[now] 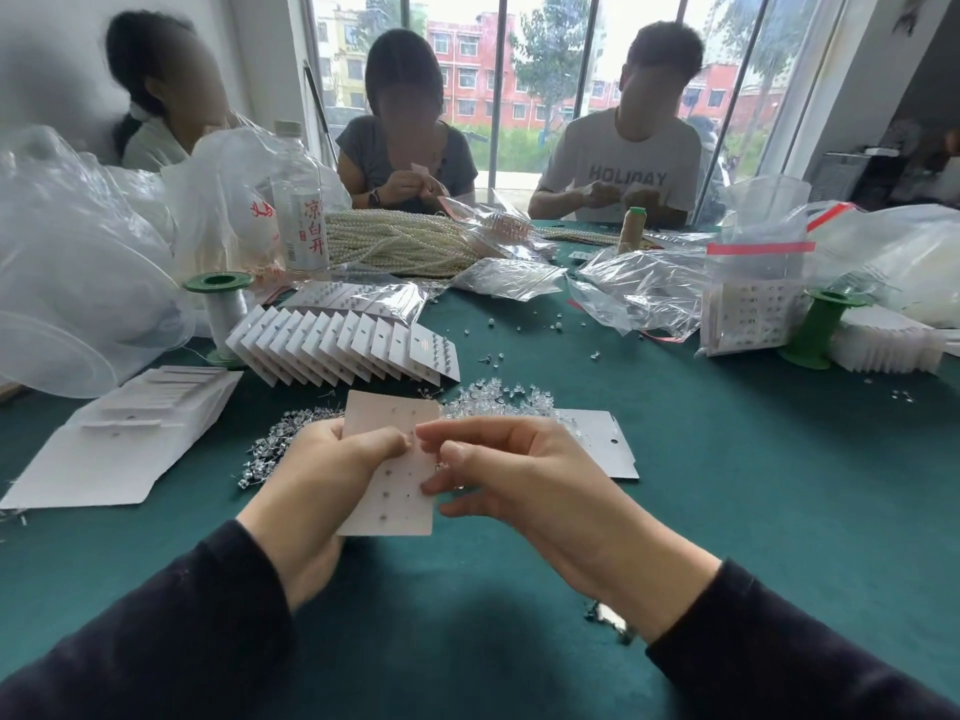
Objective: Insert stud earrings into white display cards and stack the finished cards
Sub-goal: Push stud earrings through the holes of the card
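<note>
A white display card (390, 491) with small holes and a few studs in its lower half is held upright over the green table (727, 459). My left hand (317, 480) grips the card's left edge, thumb on its face. My right hand (498, 475) pinches something small at the card's middle, index finger and thumb meeting near my left thumb; the stud itself is too small to make out. Loose stud earrings (283, 441) lie in a heap behind the card. A fanned row of finished cards (343, 345) stands further back.
Blank cards (119, 439) lie at the left, one more card (608, 444) to the right. Clear earring backs (498, 397), green spools (221, 309) (815, 330), a bottle (301, 215), pearl strands (395, 241) and plastic bags crowd the far half. Three people sit opposite.
</note>
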`<state>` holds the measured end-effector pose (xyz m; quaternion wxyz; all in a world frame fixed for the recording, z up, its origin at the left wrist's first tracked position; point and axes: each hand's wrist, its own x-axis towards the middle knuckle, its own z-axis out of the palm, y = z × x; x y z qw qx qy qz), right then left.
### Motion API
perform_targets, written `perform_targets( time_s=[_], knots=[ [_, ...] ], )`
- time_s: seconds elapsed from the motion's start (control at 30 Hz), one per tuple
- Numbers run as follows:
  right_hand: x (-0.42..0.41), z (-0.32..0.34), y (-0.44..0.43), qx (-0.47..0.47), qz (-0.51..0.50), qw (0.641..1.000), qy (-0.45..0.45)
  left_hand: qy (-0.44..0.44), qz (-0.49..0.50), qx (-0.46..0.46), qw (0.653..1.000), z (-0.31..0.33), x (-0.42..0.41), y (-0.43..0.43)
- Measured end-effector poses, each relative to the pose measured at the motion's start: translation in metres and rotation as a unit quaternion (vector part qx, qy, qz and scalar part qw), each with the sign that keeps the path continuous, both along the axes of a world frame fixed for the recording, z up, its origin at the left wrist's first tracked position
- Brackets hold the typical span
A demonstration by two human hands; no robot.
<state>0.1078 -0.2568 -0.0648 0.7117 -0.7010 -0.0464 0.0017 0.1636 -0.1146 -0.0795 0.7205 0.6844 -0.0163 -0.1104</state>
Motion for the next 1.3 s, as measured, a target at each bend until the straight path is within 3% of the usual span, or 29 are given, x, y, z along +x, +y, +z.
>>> perform_targets(
  time_s=[0.03,0.07,0.13,0.17,0.2,0.33,0.57,0.8,1.3],
  knots=[
    [0.003,-0.002,-0.005,-0.099,-0.038,0.993,-0.053,0.001,0.004,0.006,1.0,-0.001,0.001,0.001],
    [0.007,-0.005,-0.01,-0.232,-0.086,0.963,-0.108,0.001,0.007,0.01,1.0,-0.001,0.002,0.002],
    [0.016,-0.011,-0.024,-0.475,-0.145,0.854,-0.156,0.002,0.014,0.013,1.0,-0.002,0.002,0.002],
    [0.02,-0.015,-0.031,-0.54,-0.152,0.816,-0.142,0.004,0.02,0.017,1.0,-0.002,0.002,0.002],
    [0.023,-0.018,-0.037,-0.569,-0.149,0.8,-0.116,0.006,0.025,0.021,0.999,-0.002,0.002,0.002],
    [0.029,-0.022,-0.046,-0.549,-0.145,0.818,-0.093,0.017,0.029,0.027,0.999,-0.001,0.001,0.002],
    [0.036,-0.026,-0.039,-0.561,-0.17,0.8,-0.131,0.024,0.006,0.021,0.999,-0.002,-0.003,-0.001],
    [0.039,-0.023,-0.043,-0.46,-0.225,0.848,-0.135,0.027,0.011,0.006,1.0,-0.005,-0.001,-0.001],
    [0.036,-0.02,-0.044,-0.399,-0.255,0.873,-0.118,0.03,0.014,0.022,0.999,-0.001,-0.003,-0.003]
  ],
)
